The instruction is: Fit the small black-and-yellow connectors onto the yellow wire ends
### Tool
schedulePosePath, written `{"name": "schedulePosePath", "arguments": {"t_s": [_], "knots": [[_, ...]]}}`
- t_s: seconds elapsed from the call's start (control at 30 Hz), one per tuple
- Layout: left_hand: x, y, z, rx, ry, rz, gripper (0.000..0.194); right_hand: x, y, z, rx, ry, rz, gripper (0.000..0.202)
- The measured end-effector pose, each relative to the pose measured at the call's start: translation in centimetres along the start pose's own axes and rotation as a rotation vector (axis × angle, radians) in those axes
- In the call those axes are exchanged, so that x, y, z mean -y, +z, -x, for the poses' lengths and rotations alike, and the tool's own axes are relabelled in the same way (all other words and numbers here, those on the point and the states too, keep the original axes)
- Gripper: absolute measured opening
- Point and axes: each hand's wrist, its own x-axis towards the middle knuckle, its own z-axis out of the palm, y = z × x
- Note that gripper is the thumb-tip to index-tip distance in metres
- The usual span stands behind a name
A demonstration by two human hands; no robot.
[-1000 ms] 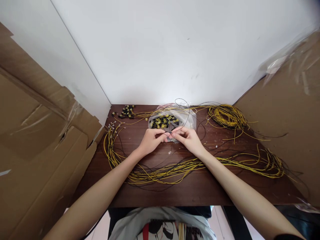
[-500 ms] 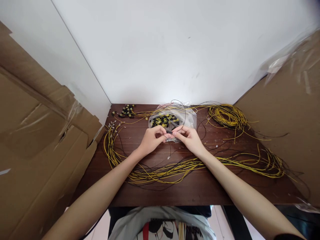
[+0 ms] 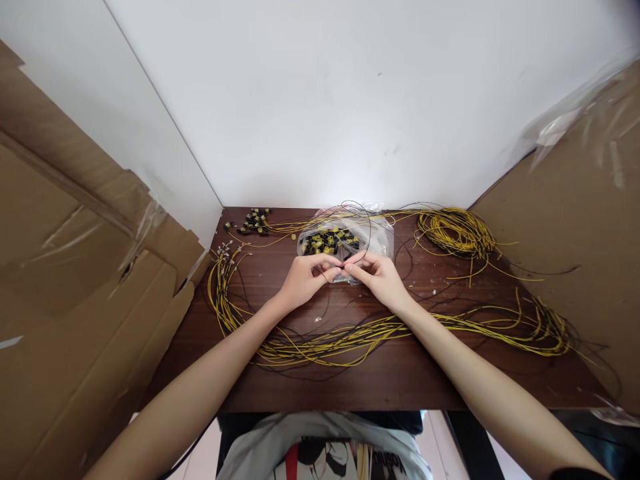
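Over the middle of the table, my left hand [image 3: 313, 278] and my right hand [image 3: 374, 275] meet fingertip to fingertip. Both are closed in a pinch on a small black connector [image 3: 343, 266], mostly hidden by the fingers. A thin black wire [image 3: 371, 230] loops up behind my right hand. From below my left fingers hangs a wire end with a small whitish tip [image 3: 318, 319]. Just behind the hands lies a clear plastic bag [image 3: 383, 235] with several black-and-yellow connectors [image 3: 327, 240].
Bundled yellow and black wires [image 3: 320, 350] curve across the front of the brown table [image 3: 350, 393]. A coil of yellow wire [image 3: 453, 233] lies back right, and loose connectors [image 3: 255, 220] back left. Cardboard [image 3: 90, 287] stands at the left, more cardboard [image 3: 575, 220] at the right.
The whitish-tipped wire end has swung left and slightly down. Less of the black connector shows between my fingertips. My hands have barely moved.
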Motion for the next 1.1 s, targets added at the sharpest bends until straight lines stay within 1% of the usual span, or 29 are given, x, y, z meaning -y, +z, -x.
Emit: {"name": "schedulePosePath", "arguments": {"t_s": [0.23, 0.43, 0.63, 0.97, 1.1], "knots": [[-0.1, -0.16, -0.1, 0.049, -0.027, -0.03, 0.02, 0.11, 0.05, 0.02, -0.023, 0.017, -0.018, 0.027], [-0.32, -0.11, -0.11, 0.039, -0.013, -0.059, 0.017, 0.05, 0.07, 0.04, -0.04, 0.03, -0.03, 0.03], [-0.13, -0.05, -0.17, 0.025, 0.014, -0.102, 0.014, -0.12, 0.01, -0.04, -0.027, 0.038, -0.038, 0.028], [-0.02, -0.06, -0.24, 0.054, 0.042, -0.127, 0.012, -0.24, 0.01, -0.02, -0.018, 0.046, -0.061, 0.025], [0.09, -0.09, -0.24, 0.044, 0.047, -0.129, 0.013, -0.19, 0.01, 0.0, -0.023, 0.045, -0.06, 0.025]]}}
